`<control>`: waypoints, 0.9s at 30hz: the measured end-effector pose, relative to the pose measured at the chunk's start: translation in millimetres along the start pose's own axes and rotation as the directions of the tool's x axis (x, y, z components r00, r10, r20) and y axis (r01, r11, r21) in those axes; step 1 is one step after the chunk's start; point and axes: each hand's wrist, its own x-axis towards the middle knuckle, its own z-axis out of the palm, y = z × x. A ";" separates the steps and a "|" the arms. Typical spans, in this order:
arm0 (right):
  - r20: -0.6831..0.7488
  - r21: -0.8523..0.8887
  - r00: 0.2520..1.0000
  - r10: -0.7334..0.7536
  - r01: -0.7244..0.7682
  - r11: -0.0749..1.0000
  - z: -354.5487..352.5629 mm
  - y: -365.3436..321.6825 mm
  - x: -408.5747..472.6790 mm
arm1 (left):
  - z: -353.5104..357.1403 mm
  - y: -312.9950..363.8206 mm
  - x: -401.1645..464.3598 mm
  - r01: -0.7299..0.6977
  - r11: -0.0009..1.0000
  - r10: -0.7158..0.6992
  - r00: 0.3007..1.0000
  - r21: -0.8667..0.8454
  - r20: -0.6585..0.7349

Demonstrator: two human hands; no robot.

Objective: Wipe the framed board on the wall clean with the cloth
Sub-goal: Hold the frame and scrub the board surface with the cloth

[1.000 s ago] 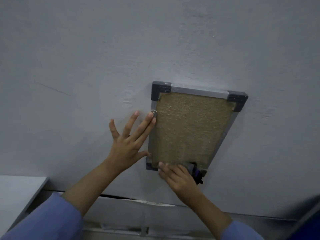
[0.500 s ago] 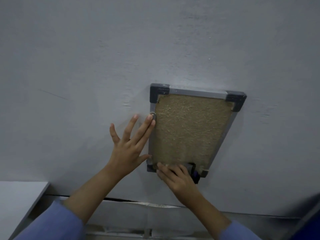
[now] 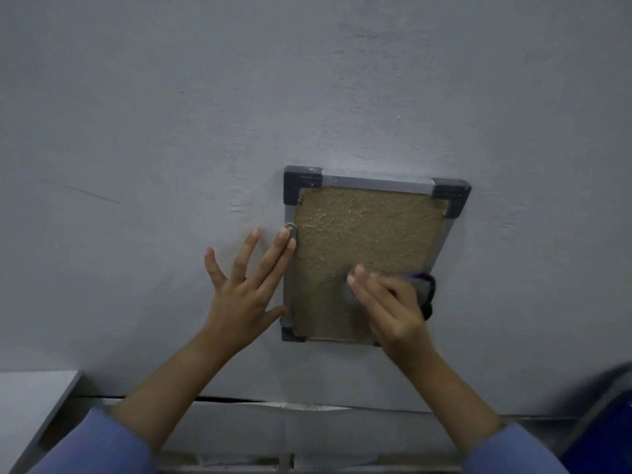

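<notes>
While left hand (image 3: 244,297) braces frame, cloth (image 3: 422,289) under right hand (image 3: 388,309) on board (image 3: 362,241).

My wall (image 3: 171,114) fills most of the frame, pale grey, with a thin scratch at middle left. The board (image 3: 366,254) hangs flat on it, right of centre: brown fibrous panel, grey frame, dark corner caps. My left hand (image 3: 244,289) lies flat against the wall beside the board's left edge.
</notes>
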 end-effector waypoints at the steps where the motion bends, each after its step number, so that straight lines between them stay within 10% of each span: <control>1: 0.072 0.024 0.997 0.006 -0.008 1.000 5.2 -5.8 -20.6 | 0.2 -0.2 0.1 -0.001 1.000 0.001 1.000 0.004 0.003; 7: 0.342 0.143 0.940 0.008 -0.060 0.988 6.9 -29.9 -81.6 | -5.2 -2.4 -1.4 -0.010 1.000 0.010 1.000 0.014 0.021; 17: -0.218 0.012 0.972 0.086 -0.085 0.996 -58.0 19.9 75.4 | -36.4 -13.6 41.1 0.018 0.996 -0.016 1.000 0.090 -0.023; 27: 0.032 -0.107 0.990 0.134 -0.130 0.986 -4.8 2.8 -52.3 | -33.5 -10.9 52.0 0.031 0.990 -0.037 0.998 0.141 0.040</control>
